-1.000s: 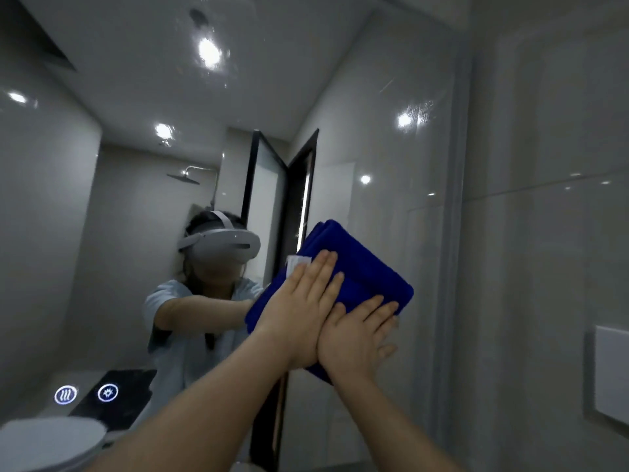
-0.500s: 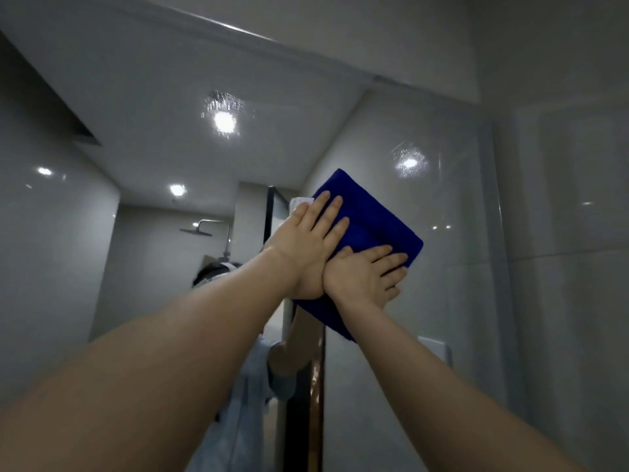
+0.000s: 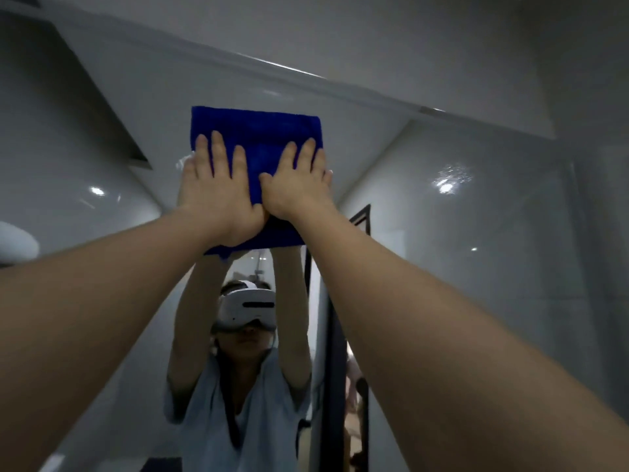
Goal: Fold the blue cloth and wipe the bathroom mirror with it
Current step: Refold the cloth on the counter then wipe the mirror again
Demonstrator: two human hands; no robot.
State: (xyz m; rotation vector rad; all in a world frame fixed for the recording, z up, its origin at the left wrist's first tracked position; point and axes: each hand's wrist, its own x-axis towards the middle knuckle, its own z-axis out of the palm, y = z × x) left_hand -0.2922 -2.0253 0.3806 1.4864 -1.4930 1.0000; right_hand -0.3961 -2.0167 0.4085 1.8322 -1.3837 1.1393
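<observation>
Folded blue cloth (image 3: pixel 255 131) shifted up to upper centre, near mirror (image 3: pixel 476 233) top edge; pressed flat under left hand (image 3: pixel 218 195) and right hand (image 3: pixel 299 185), fingers straight. Wiping judged underway.

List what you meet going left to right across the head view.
In order: light spot, left hand, right hand, black door frame, bright glare. Both hands press flat on the blue cloth, which spans them.
</observation>
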